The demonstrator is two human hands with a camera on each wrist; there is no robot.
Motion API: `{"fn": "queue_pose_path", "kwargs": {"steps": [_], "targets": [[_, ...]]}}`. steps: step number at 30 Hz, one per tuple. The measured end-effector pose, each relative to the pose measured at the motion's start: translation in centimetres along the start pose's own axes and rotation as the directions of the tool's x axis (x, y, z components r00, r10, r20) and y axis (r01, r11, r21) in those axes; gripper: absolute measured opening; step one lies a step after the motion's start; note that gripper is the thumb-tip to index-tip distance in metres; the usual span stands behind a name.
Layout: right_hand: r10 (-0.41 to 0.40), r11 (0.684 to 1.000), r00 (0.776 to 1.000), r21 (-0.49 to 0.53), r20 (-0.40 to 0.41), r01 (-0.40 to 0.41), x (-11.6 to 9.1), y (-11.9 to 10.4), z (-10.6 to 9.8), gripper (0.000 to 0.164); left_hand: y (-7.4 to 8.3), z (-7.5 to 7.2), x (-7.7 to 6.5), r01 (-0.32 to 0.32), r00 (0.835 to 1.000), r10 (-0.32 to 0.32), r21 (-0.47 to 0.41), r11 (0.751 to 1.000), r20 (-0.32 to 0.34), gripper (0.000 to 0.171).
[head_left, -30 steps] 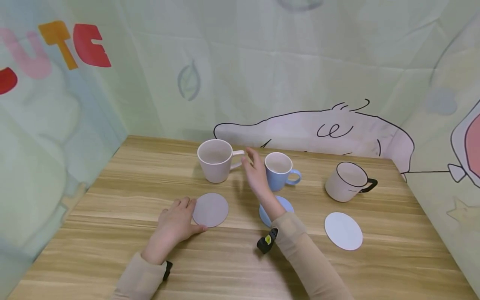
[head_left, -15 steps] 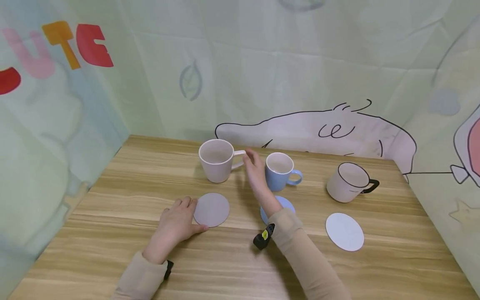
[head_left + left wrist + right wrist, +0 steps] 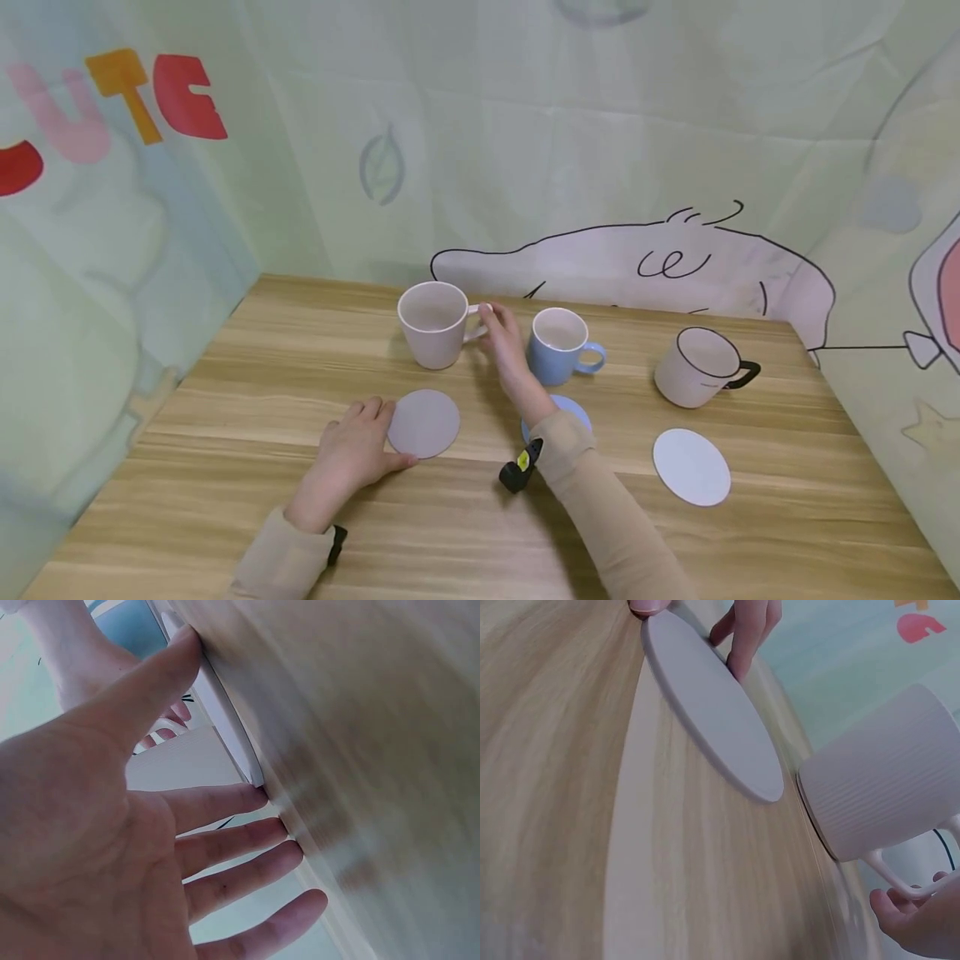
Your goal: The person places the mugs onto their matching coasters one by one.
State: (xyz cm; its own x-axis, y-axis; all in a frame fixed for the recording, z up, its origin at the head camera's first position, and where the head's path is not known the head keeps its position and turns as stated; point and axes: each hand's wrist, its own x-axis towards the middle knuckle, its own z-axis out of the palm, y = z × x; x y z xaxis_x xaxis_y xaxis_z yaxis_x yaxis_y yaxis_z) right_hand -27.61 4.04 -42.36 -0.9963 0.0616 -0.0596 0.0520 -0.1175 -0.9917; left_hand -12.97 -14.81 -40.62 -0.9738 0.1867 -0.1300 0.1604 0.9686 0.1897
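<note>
A ribbed off-white mug point(image 3: 435, 337) stands upright at the back left of the table. My right hand point(image 3: 504, 342) reaches its handle point(image 3: 900, 883), fingers curled around it. In front of the mug lies a round pale grey-pink coaster point(image 3: 424, 423), flat on the wood. My left hand point(image 3: 356, 446) rests beside this coaster, index fingertip at its far left edge and thumb at its near edge. Seen from the left wrist, the fingers are spread and nearly straight. A small blue mug point(image 3: 555, 350) is just right of my right hand, and my forearm partly covers a blue coaster point(image 3: 573, 414).
Farther right stands a white mug point(image 3: 693, 371) with a black rim and black handle. A white round coaster point(image 3: 691, 467) lies in front of it. A printed cloth backdrop point(image 3: 480, 167) hangs along the back and sides of the wooden table point(image 3: 420, 533).
My right hand has moved slightly left, from beside the off-white mug's handle to gripping it. The left hand stays at the coaster, and the mugs have not moved.
</note>
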Motion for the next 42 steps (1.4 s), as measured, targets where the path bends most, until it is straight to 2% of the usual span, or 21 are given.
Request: {"fn": "queue_pose_path", "kwargs": {"steps": [13, 22, 34, 42], "targets": [[0.067, 0.997, 0.998, 0.029, -0.003, -0.067, 0.5, 0.1, 0.9, 0.041, 0.0, -0.1, -0.2, 0.011, 1.0, -0.011, -0.009, 1.0, 0.009, 0.086], [0.088, 0.994, 0.996, 0.072, -0.006, -0.087, 0.8, -0.1, 1.1, 0.02, 0.0, 0.0, -0.2, 0.013, 1.0, -0.013, -0.009, 1.0, 0.009, 0.086], [0.1, 0.991, 0.995, 0.091, 0.004, -0.1, 1.2, 0.4, 1.0, 0.023, -0.1, 0.0, -0.1, 0.017, 1.0, -0.017, -0.006, 1.0, 0.016, 0.086], [0.118, 0.992, 0.993, 0.041, -0.006, -0.118, 1.3, 0.2, 1.1, 0.024, 0.0, -0.1, 0.0, 0.015, 1.0, -0.014, -0.001, 1.0, 0.017, 0.086]]}}
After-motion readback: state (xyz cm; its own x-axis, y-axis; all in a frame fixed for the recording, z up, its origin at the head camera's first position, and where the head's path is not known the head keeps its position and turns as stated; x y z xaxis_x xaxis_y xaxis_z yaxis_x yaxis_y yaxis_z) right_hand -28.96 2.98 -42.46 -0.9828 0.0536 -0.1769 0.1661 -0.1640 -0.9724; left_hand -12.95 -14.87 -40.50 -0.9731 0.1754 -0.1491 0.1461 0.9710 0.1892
